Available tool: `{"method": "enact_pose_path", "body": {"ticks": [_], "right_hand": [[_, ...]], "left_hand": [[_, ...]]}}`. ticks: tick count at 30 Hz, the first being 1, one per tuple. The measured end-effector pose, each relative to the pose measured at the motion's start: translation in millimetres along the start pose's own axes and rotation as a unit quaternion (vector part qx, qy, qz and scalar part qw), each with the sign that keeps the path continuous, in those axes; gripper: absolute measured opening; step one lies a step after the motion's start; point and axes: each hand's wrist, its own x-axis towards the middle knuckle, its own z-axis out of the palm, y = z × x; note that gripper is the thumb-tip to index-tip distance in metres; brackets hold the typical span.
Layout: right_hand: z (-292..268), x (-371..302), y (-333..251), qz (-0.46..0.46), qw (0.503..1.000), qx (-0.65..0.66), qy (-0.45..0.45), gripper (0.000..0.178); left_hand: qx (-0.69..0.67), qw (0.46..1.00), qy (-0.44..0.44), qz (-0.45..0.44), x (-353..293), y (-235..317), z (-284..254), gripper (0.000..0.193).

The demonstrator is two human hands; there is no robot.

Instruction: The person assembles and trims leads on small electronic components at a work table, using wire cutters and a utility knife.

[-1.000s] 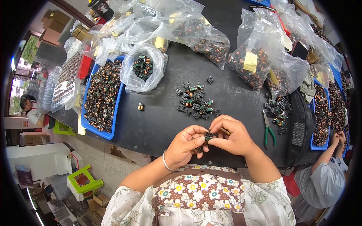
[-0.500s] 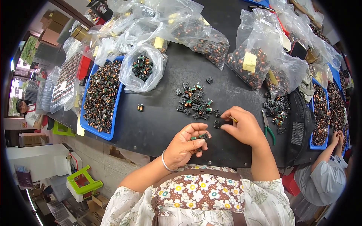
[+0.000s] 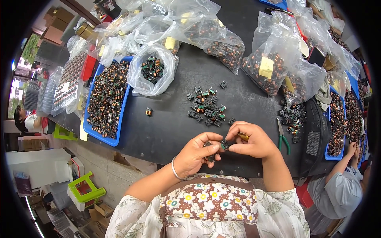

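Observation:
My left hand (image 3: 193, 154) is closed round a few small black electronic parts (image 3: 209, 157), mostly hidden by its fingers. Against its fingertips, my right hand (image 3: 254, 139) pinches a small black-and-green part (image 3: 225, 144). A thin yellow-brown piece (image 3: 243, 136) is tucked in the right hand's fingers; its kind does not show. Just beyond both hands lies a loose pile of black parts (image 3: 207, 106), some with green tops and copper windings. One copper-wound coil part (image 3: 149, 112) stands apart to the left.
On the left are a blue tray (image 3: 126, 107) of copper-wound parts and an open clear bag (image 3: 158, 88) of more. Filled plastic bags (image 3: 266, 67) line the back. Green-handled pliers (image 3: 283, 139) and another pile (image 3: 293, 117) lie right. A co-worker's hands (image 3: 352, 150) are far right.
My right hand has moved left and nearer, bringing a small black part from the table to my left hand's fingertips. The left hand stays about where it was.

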Motion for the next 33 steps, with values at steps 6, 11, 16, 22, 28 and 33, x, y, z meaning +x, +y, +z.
{"method": "enact_pose_path", "body": {"ticks": [6, 11, 16, 22, 28, 33], "right_hand": [[5.5, -0.3, 12.1, -0.052, 0.996, 0.078, -0.007, 0.016], [4.9, -1.3, 3.2, -0.039, 0.999, 0.009, 0.003, 0.017], [12.1, -2.6, -2.9, -0.029, 0.999, -0.028, 0.025, 0.019], [11.2, -3.1, -0.7, -0.037, 0.998, -0.029, 0.036, 0.019], [11.4, -2.6, -1.4, -0.035, 0.999, -0.021, 0.035, 0.018], [11.6, -2.0, 0.5, -0.042, 0.999, -0.01, 0.029, 0.017]], "left_hand": [[0.01, 0.999, -0.043, -0.009, 2.8, -2.3, 1.6, 0.024], [0.007, 1.0, -0.018, 0.016, 2.4, -6.7, -0.3, 0.022], [0.063, 0.996, -0.002, 0.063, 1.8, -8.5, 1.6, 0.021], [0.039, 0.998, -0.007, 0.058, -0.5, -6.5, 4.6, 0.022], [0.019, 0.998, -0.023, 0.047, -0.4, -7.4, 1.2, 0.022], [0.017, 0.998, -0.028, 0.048, -1.4, -6.2, 1.4, 0.022]]}}
